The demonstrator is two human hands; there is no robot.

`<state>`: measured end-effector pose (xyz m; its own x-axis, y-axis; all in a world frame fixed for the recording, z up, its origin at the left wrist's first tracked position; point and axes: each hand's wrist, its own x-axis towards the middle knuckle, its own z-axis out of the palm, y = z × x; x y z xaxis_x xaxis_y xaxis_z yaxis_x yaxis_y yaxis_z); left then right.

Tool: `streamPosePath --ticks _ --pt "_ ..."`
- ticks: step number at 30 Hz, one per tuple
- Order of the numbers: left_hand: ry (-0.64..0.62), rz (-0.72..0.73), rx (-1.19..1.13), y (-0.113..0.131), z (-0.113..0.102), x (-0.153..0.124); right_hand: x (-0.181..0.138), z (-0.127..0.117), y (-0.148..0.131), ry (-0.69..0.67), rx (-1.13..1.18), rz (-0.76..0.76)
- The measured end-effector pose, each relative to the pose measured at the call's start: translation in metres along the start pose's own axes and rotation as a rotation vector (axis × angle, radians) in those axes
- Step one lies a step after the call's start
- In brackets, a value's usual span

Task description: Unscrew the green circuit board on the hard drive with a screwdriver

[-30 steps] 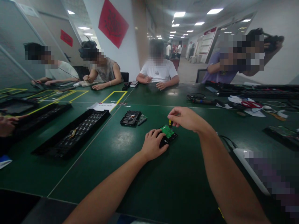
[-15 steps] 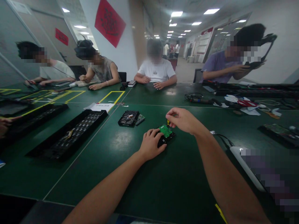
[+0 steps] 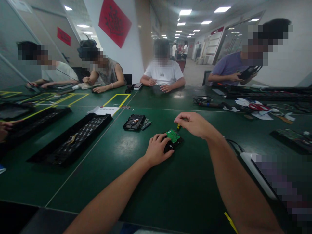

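The left hand (image 3: 158,148) is curled over the left end of what looks like a hard drive (image 3: 179,141), gripping it, fingers across the top and thumb along the near side. The hard drive lies flat on the worktop (image 3: 175,195), green circuit board (image 3: 172,135) facing up, well in from the near edge. That grip probably stops it turning under the tool. The right hand (image 3: 193,124) is closed on a yellow-and-black screwdriver (image 3: 179,125), pinched at the top and tilted, tip down at the board; fingertip control seems the reason. Whether the tip sits in a screw is too small to tell. Toward the worktop's far edge, left of the hands, lie a black drive casing (image 3: 133,123) and, just beside it, a loose circuit board (image 3: 146,123), perhaps set there for working room.
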<state>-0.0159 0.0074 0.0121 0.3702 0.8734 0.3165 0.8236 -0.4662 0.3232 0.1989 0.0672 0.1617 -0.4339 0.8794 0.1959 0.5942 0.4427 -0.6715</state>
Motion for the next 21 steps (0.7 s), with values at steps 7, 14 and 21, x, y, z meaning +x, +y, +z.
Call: streamPosePath --ticks 7,14,21 --pt "-0.016 0.041 -0.038 -0.0066 -0.0043 0.0004 -0.0037 -0.0008 -0.0013 -0.007 0.103 0.080" --pt "-0.002 0.026 -0.036 -0.0052 0.0001 0.0000 -0.0017 -0.0016 0.0050 -0.021 0.069 -0.006" --pt "0.000 0.021 -0.031 -0.0047 0.0013 -0.0006 -0.0032 -0.0031 -0.0015 0.029 -0.024 0.032"
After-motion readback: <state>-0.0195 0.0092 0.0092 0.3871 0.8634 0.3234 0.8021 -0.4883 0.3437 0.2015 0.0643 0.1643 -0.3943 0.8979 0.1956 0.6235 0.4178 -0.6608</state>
